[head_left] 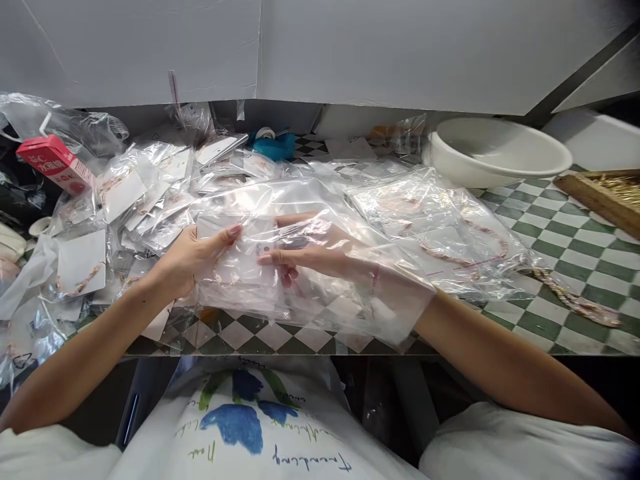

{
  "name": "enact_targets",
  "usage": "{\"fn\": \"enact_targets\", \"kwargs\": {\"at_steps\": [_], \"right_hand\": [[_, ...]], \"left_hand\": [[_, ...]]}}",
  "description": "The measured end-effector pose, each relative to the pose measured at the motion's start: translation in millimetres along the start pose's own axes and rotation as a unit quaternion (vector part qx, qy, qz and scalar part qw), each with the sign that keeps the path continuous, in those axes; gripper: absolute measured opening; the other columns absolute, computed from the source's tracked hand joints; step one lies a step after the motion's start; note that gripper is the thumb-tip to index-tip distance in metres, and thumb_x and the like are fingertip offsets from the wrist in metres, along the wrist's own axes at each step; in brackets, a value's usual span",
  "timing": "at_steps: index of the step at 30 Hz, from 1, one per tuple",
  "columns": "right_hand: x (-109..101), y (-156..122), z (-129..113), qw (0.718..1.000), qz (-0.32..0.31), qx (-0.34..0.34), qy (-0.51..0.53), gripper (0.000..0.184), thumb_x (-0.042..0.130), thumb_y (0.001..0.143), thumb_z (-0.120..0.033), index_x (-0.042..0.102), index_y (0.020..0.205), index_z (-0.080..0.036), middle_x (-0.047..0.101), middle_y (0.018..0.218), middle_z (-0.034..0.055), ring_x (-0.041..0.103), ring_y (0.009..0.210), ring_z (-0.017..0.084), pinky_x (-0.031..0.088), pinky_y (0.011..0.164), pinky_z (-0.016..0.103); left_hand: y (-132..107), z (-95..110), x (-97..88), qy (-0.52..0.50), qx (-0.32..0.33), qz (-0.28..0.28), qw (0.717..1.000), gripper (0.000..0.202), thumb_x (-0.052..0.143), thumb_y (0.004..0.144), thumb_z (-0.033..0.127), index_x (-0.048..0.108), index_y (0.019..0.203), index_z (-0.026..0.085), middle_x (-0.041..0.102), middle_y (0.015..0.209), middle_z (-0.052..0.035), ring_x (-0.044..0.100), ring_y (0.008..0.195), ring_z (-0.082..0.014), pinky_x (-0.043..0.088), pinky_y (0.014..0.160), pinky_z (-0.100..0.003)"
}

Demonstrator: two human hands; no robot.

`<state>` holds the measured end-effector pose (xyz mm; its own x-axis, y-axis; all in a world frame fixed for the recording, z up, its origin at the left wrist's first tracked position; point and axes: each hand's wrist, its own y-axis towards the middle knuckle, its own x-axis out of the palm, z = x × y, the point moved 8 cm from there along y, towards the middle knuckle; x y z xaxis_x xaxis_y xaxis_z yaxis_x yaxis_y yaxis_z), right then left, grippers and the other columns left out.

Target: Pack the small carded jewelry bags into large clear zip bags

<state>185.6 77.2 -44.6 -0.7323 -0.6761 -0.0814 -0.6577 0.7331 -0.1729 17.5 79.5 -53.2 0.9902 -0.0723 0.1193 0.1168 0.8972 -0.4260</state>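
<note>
My right hand is pushed inside a large clear plastic bag that lies on the checkered table, its fingers pinched on a small clear packet with a white card. My left hand grips the bag's left end from outside, thumb on top, next to a stack of small packets in the bag. Several more carded packets with thin pink chains are piled to the left.
A white basin stands at the back right beside a wooden tray of gold chains. A braided chain lies on the green-and-white table. A red drink carton sits at far left, a teal object at the back.
</note>
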Motion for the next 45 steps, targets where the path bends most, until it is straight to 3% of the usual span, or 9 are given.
{"fn": "enact_targets", "kwargs": {"at_steps": [5, 10, 16, 20, 23, 28, 33, 38, 45], "right_hand": [[-36.1, -6.8, -33.8, 0.998, 0.049, -0.021, -0.020, 0.034, 0.086, 0.079, -0.046, 0.075, 0.102, -0.024, 0.070, 0.078, -0.0008, 0.065, 0.068, 0.013, 0.058, 0.069, 0.030], [-92.9, 21.0, -67.0, 0.986, 0.143, -0.074, -0.051, 0.023, 0.084, 0.081, -0.041, 0.075, 0.093, -0.022, 0.067, 0.078, -0.0020, 0.062, 0.071, 0.009, 0.054, 0.074, 0.028], [-47.6, 81.0, -75.1, 0.952, 0.126, -0.139, -0.241, 0.044, 0.086, 0.079, -0.051, 0.074, 0.104, -0.018, 0.071, 0.115, 0.0108, 0.065, 0.105, 0.024, 0.056, 0.095, 0.040], [5.1, 112.1, -50.8, 0.949, 0.047, -0.088, -0.298, 0.081, 0.089, 0.073, -0.058, 0.059, 0.135, -0.015, 0.062, 0.134, 0.0153, 0.060, 0.118, 0.032, 0.055, 0.096, 0.045], [13.8, 122.8, -47.7, 0.942, 0.077, -0.085, -0.314, 0.068, 0.098, 0.063, -0.047, 0.064, 0.114, -0.017, 0.063, 0.124, 0.0135, 0.058, 0.116, 0.031, 0.052, 0.094, 0.043], [5.1, 126.8, -37.7, 0.981, 0.038, 0.000, -0.189, 0.053, 0.099, 0.062, -0.041, 0.051, 0.066, -0.020, 0.049, 0.069, -0.0003, 0.041, 0.066, 0.014, 0.034, 0.058, 0.031], [-31.7, 107.9, -45.2, 0.986, 0.133, -0.086, -0.056, 0.040, 0.085, 0.081, -0.054, 0.067, 0.093, -0.021, 0.068, 0.105, 0.0083, 0.059, 0.091, 0.019, 0.047, 0.071, 0.031], [-45.1, 81.3, -19.3, 0.995, 0.053, 0.025, -0.083, 0.083, 0.098, 0.064, -0.037, 0.064, 0.139, -0.024, 0.066, 0.131, 0.0145, 0.060, 0.125, 0.030, 0.055, 0.098, 0.040], [-89.7, 35.7, -5.4, 0.979, 0.193, -0.011, 0.073, 0.042, 0.092, 0.072, -0.041, 0.078, 0.107, -0.023, 0.071, 0.123, 0.0099, 0.064, 0.120, 0.024, 0.055, 0.103, 0.039]], "left_hand": [[-16.0, 43.8, -12.9, -0.118, 0.154, 0.019, 0.981, 0.019, 0.079, 0.091, 0.023, 0.077, 0.073, 0.018, 0.075, 0.070, 0.0042, 0.068, 0.060, -0.0075, 0.055, 0.055, -0.014], [-46.6, 99.7, -50.6, -0.197, 0.380, 0.084, 0.900, 0.039, 0.041, 0.112, 0.036, 0.077, 0.111, 0.022, 0.080, 0.115, 0.0084, 0.064, 0.129, -0.0102, 0.049, 0.111, -0.018], [-35.2, 95.3, -69.2, -0.251, 0.300, 0.137, 0.910, 0.049, 0.040, 0.112, 0.035, 0.045, 0.156, 0.015, 0.068, 0.142, 0.0059, 0.055, 0.142, -0.0113, 0.045, 0.120, -0.024], [-29.9, 91.7, -65.9, -0.236, 0.292, 0.129, 0.918, 0.044, 0.043, 0.111, 0.034, 0.053, 0.151, 0.019, 0.064, 0.146, 0.0084, 0.053, 0.144, -0.0118, 0.046, 0.119, -0.024], [-27.6, 90.4, -67.4, -0.220, 0.293, 0.131, 0.921, 0.038, 0.042, 0.111, 0.036, 0.063, 0.140, 0.022, 0.067, 0.142, 0.0094, 0.055, 0.142, -0.0117, 0.044, 0.120, -0.023], [-25.9, 88.1, -68.9, -0.245, 0.278, 0.121, 0.921, 0.037, 0.048, 0.110, 0.036, 0.063, 0.140, 0.021, 0.075, 0.129, 0.0088, 0.058, 0.139, -0.0139, 0.042, 0.123, -0.027], [-25.8, 87.9, -66.2, -0.261, 0.273, 0.115, 0.919, 0.035, 0.045, 0.111, 0.034, 0.068, 0.131, 0.018, 0.077, 0.127, 0.0069, 0.057, 0.140, -0.0134, 0.043, 0.123, -0.025], [-21.9, 85.0, -66.5, -0.247, 0.269, 0.123, 0.923, 0.030, 0.048, 0.110, 0.036, 0.073, 0.118, 0.021, 0.074, 0.132, 0.0083, 0.053, 0.144, -0.0139, 0.043, 0.123, -0.027], [-15.0, 76.6, -63.9, -0.236, 0.244, 0.133, 0.931, 0.025, 0.052, 0.108, 0.037, 0.074, 0.107, 0.024, 0.070, 0.138, 0.0110, 0.053, 0.144, -0.0134, 0.049, 0.117, -0.025]]}}
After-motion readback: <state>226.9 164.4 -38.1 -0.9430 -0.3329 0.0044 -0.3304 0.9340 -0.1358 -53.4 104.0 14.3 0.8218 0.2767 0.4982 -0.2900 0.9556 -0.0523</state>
